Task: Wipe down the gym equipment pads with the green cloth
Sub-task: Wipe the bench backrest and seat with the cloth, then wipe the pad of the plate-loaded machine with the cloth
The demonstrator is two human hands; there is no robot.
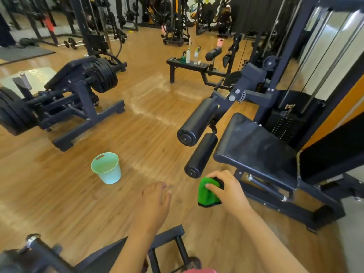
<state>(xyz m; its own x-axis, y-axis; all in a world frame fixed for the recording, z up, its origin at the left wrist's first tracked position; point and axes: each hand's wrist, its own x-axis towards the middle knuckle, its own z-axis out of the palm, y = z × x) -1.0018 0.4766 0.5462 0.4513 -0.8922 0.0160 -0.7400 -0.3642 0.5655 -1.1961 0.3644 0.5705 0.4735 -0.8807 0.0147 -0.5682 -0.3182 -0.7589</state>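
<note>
Two bare hands are showing low in the head view, above a glossy wooden plank floor (137,125). The right hand (226,191) is gripping a bright green cloth with a dark edge (206,193), its thumb and curled fingers pinching the bunched top while the rest is hanging below the knuckles. That cloth is sitting just beneath the near end cap of the lower black cylindrical roller pad (201,154); whether it is touching the pad I cannot tell. An upper black cylindrical roller pad (197,120) is lying above it, and both are standing just left of the black padded seat (256,146) of a grey-framed weight-stack machine. The left hand (155,201) is hovering beside the right, apart from the cloth, holding nothing, its fingers loosely curled downward and lying close together. A pale mint plastic bucket (107,168) is standing upright on the floor, left of the hands. Farther back, a black flat bench (187,65) is carrying several bottles.
</note>
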